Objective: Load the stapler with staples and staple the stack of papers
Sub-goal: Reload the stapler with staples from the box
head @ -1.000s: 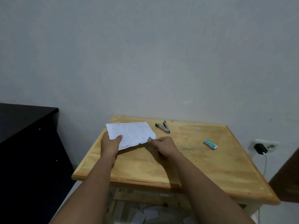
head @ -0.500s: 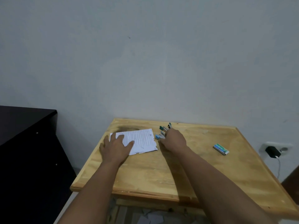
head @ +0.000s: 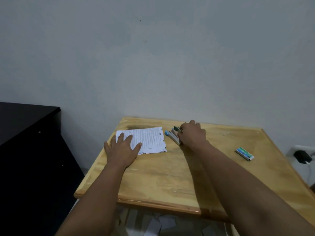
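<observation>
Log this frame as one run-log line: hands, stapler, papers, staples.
left hand: flat on papers | right hand: grips stapler on table | staple box: untouched

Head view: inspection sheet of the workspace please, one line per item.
Surface: wooden table, dark stain near its far left corner.
Job's things: stack of papers flat at far left; stapler just right of it; staple box apart at the right, untouched.
Clutter: nothing seen on the table; paper scraps on the floor below.
Grippers: left hand lies flat on the papers' near left corner; right hand curls over the stapler.
Cables: charger plugged into a wall socket at right, white cable hanging down.
Surroundings: plain wall behind; dark cabinet at left.
</observation>
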`<act>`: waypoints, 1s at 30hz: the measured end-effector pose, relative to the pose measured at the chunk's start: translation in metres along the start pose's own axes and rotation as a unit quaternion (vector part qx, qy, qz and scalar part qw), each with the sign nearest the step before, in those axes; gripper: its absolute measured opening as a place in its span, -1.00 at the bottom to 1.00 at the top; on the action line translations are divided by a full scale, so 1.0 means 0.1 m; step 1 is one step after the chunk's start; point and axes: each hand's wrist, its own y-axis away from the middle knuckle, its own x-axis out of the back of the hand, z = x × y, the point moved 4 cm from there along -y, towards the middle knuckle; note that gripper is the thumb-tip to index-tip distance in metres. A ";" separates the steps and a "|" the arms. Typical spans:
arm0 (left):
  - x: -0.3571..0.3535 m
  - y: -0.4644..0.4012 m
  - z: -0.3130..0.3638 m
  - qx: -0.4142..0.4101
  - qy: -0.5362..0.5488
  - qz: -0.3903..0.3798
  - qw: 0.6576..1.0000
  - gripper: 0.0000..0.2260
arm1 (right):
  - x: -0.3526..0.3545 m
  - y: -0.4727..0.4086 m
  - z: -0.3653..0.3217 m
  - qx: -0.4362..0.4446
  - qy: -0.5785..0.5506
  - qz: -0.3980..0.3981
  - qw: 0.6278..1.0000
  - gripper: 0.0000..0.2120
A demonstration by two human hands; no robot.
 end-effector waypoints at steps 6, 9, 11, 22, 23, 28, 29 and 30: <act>0.10 0.07 0.11 -0.018 -0.015 0.094 0.995 -0.40 | 0.11 0.10 0.36 -0.016 -0.028 -0.012 0.999 -0.78; 0.24 0.19 0.33 -0.067 0.028 0.197 0.978 -0.56 | 0.22 0.31 0.53 -0.032 -0.085 0.033 0.995 -0.78; 0.35 0.32 0.54 -0.107 0.118 0.203 0.966 -0.65 | 0.31 0.50 0.58 -0.028 -0.130 0.072 0.988 -0.75; 0.31 1.02 1.42 0.036 0.570 -0.142 0.808 -0.84 | 0.19 1.70 0.23 0.111 -0.251 0.157 0.949 -0.73; 0.35 1.07 1.41 0.034 0.554 -0.131 0.822 -0.88 | 0.18 1.73 0.24 0.113 -0.267 0.155 0.944 -0.73; 0.47 1.18 1.36 -0.006 0.532 -0.101 0.840 -0.94 | 0.20 1.68 0.29 0.042 -0.396 0.142 0.906 -0.86; 0.48 1.19 1.35 -0.015 0.535 -0.099 0.839 -0.94 | 0.20 1.65 0.29 0.015 -0.430 0.131 0.893 -0.81; 0.48 1.18 1.34 -0.022 0.537 -0.094 0.838 -0.94 | 0.20 1.61 0.29 -0.013 -0.465 0.119 0.877 -0.78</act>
